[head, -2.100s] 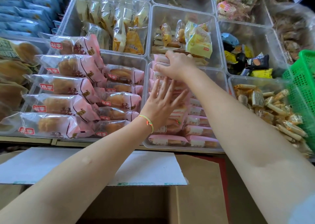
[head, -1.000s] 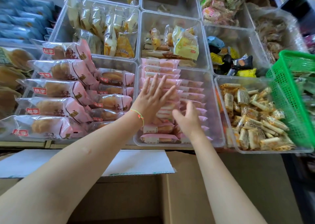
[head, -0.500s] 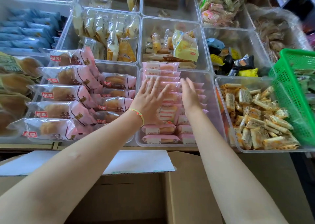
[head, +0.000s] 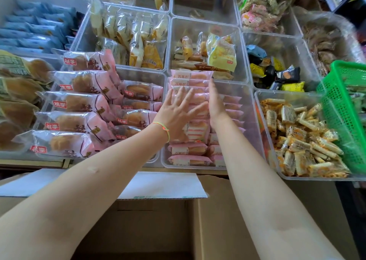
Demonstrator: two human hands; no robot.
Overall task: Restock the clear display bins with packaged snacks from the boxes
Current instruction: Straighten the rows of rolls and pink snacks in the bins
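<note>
Rows of clear bins [head: 255, 133] fill my view edge to edge, so I see almost nothing of the surface beneath them, only a thin strip at the near edge, and the room shows as dark shelving in the top right corner. An open cardboard box [head: 213, 210] sits below the bins, its inside in shadow, so I cannot tell what it holds; a white flap [head: 162, 184] folds across its far side. My left hand [head: 178, 115] lies flat on the pink snack packs [head: 190, 75] stacked in the middle bin, fingers [head: 190, 95] spread wide, covering several packs. My right hand [head: 214, 103] stands on edge just beside it, fingers straight and pressed together against the right side of that stack; its palm faces away from me. Behind it a second row of pink packs is partly hidden by my forearm. Larger pink bread packs [head: 79, 101] overflow the bin to the left. A green basket [head: 344, 117] is cut off at the right edge, blurred. Far bins are too smeared for me to read any labels.
</note>
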